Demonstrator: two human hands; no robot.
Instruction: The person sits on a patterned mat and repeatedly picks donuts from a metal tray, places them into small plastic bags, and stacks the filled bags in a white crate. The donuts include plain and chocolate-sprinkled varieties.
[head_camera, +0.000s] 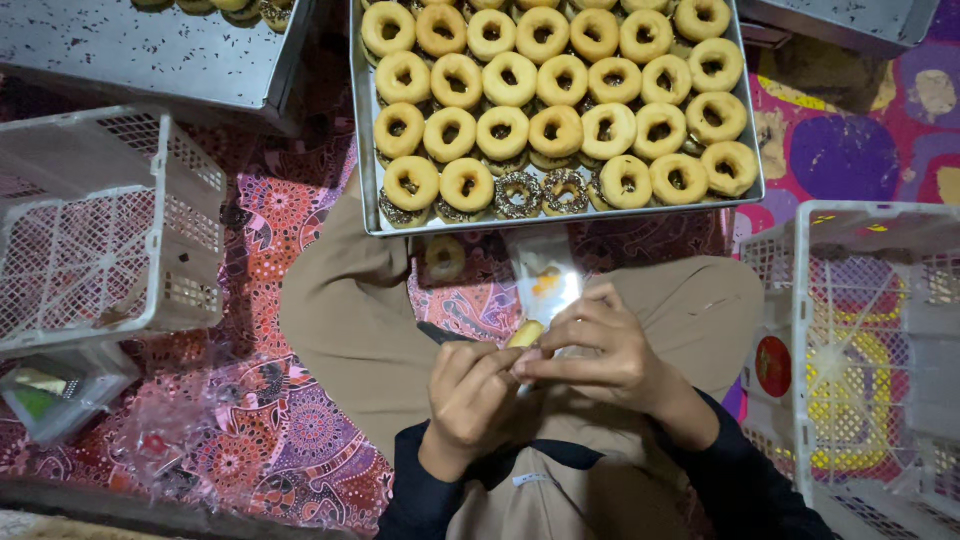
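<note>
Head view, looking down onto a lap in tan trousers (340, 320), legs crossed on a patterned mat (290, 430). Left hand (470, 395) curled closed around a pale doughnut (526, 334), only its yellow edge showing above the fingers (490, 362). Right hand (605, 352) meeting it from the other side, fingertips pinched on a clear plastic bag (545, 280) that stands up between both hands, mouth toward the doughnut. Dark thin object (445, 335) poking out left of the left hand, kind not clear. Dark sleeves (735, 480) on both wrists.

Just beyond the knees, a metal tray (368, 150) packed with rows of doughnuts (556, 130), most pale-topped, two with dark sprinkled tops (541, 192) in the front row, darker ones half hidden underneath. One wrapped doughnut (445, 258) lying on the mat between tray and lap. Second metal tray (150, 55) at upper left, a few doughnuts at its far edge. Third metal surface (850, 20) at upper right.

White plastic crate (100, 230) at left, tipped on its side. Another white crate (880, 340) at right, close to the right knee. Small clear box (55, 390) and crumpled clear plastic (170, 435) on the mat at lower left.
</note>
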